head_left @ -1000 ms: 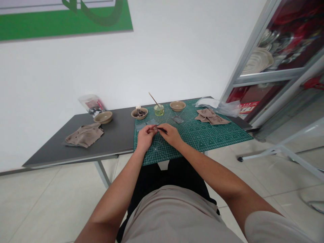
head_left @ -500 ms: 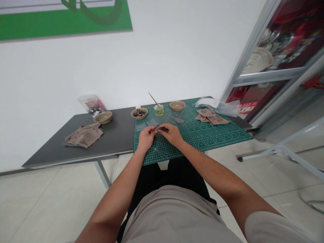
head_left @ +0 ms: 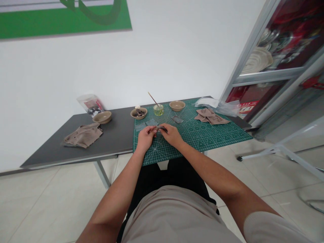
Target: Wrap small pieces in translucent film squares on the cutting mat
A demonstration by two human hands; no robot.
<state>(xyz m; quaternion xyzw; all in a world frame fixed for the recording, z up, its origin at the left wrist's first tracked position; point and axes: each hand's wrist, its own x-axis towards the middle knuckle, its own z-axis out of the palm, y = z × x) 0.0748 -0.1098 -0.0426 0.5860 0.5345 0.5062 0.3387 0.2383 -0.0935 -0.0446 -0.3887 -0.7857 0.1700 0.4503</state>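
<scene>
My left hand (head_left: 146, 136) and my right hand (head_left: 172, 134) meet over the front part of the green cutting mat (head_left: 199, 135). A small dark, curved piece (head_left: 162, 128) runs between the fingertips, and my right hand is closed on it. The fingers of my left hand pinch together at its left end; what exactly they grip is partly hidden. Just behind my left hand lie translucent grey sheets (head_left: 140, 127). A small clear, dark-edged piece (head_left: 177, 119) rests on the mat behind my right hand.
Along the back stand a bowl of dark bits (head_left: 139, 113), a glass cup of yellowish liquid (head_left: 158, 110) with a thin stick, and a tan bowl (head_left: 177, 105). Brown cloths lie left (head_left: 83, 135) and right (head_left: 211, 116). Another bowl (head_left: 102, 117) stands beside a plastic tub (head_left: 89, 104).
The dark piece between my fingers has turned slightly and shows more of its curve. Both hands stay at nearly the same spot, and the view has shifted very slightly.
</scene>
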